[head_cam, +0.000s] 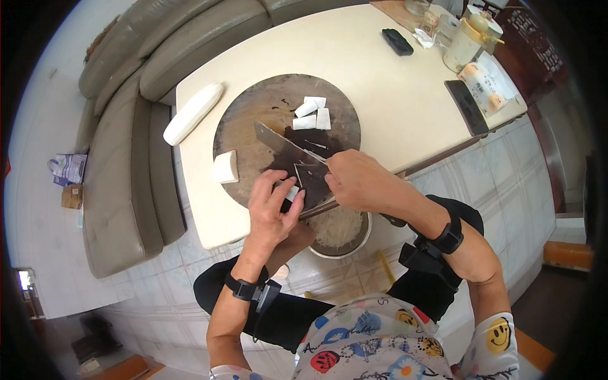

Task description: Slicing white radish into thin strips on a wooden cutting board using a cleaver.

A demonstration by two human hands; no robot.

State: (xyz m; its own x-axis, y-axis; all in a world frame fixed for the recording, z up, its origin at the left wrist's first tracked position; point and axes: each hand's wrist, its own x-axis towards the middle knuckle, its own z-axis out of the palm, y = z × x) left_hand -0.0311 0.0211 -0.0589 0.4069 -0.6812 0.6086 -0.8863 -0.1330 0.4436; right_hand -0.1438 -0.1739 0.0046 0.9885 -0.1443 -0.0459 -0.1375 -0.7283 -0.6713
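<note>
My right hand [356, 180] grips a cleaver [280, 142], whose blade reaches to the left over a round wooden chopping board [237, 114]. Under the fingertips of my left hand [273, 209] a small piece of white radish [293, 192] is pressed to the board's near side. A thin white strip [299, 175] lies just right of those fingers. Several cut white radish pieces [305, 122] sit together toward the board's far side. At its left edge rests a thicker radish chunk [225, 167]. A long peeled white radish [194, 114] lies on the table, left of the board.
Below the table edge, a metal bowl [338, 230] holds fine white shreds. The cream table [394, 109] also carries a black phone [465, 107], a tissue pack [487, 85], a yellow-lidded jug [465, 45] and a dark object [397, 42]. A grey leather sofa [123, 190] borders it.
</note>
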